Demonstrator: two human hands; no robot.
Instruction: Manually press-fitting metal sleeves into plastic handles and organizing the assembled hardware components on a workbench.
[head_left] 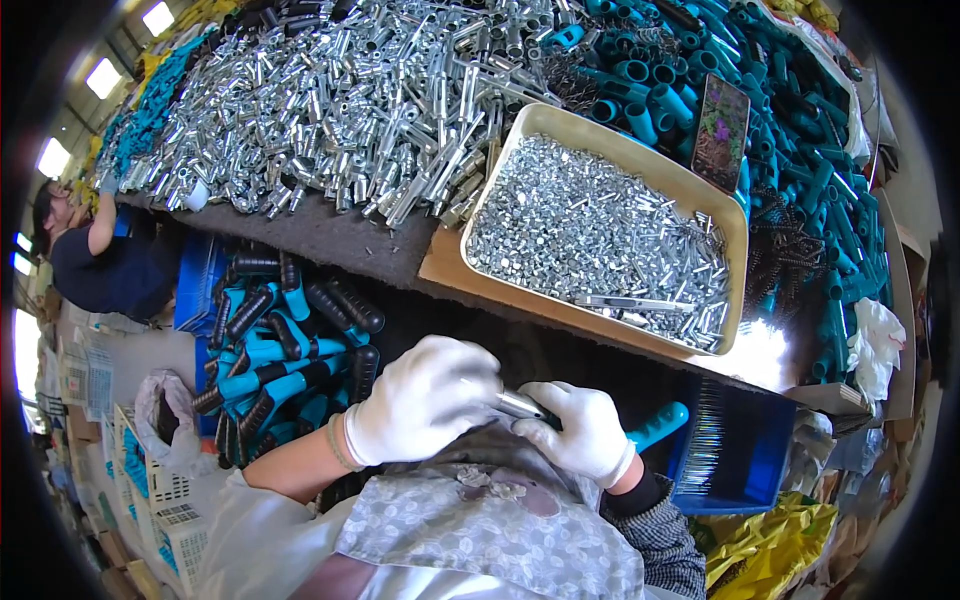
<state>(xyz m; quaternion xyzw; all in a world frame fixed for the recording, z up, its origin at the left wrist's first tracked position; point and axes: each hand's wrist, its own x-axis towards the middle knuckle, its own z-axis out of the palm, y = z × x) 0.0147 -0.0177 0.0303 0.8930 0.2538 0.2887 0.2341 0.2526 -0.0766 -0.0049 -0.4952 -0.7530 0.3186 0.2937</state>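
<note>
Both hands wear white gloves and meet in front of my apron. My right hand [580, 430] is closed around a tool with a teal handle [658, 426], whose rounded end sticks out to the right past the wrist. A shiny metal tube [519, 405] shows between the hands and seems to belong to the same tool. My left hand [425, 400] is curled at the tube's left end, its fingers smeared by motion. Whether it pinches a small part cannot be seen. Beyond the hands, a cream tray [478, 262] holds many small metal pieces, with metal tweezers [635, 303] on top.
Loose metal sockets and tubes [330, 110] heap the bench, with teal tubes [665, 105] and dark springs [785, 240] at right. A phone [720, 133] leans by the tray. Teal-and-black handles [290, 350] pile lower left; a blue bin [755, 470] stands right. Another person [110, 265] works far left.
</note>
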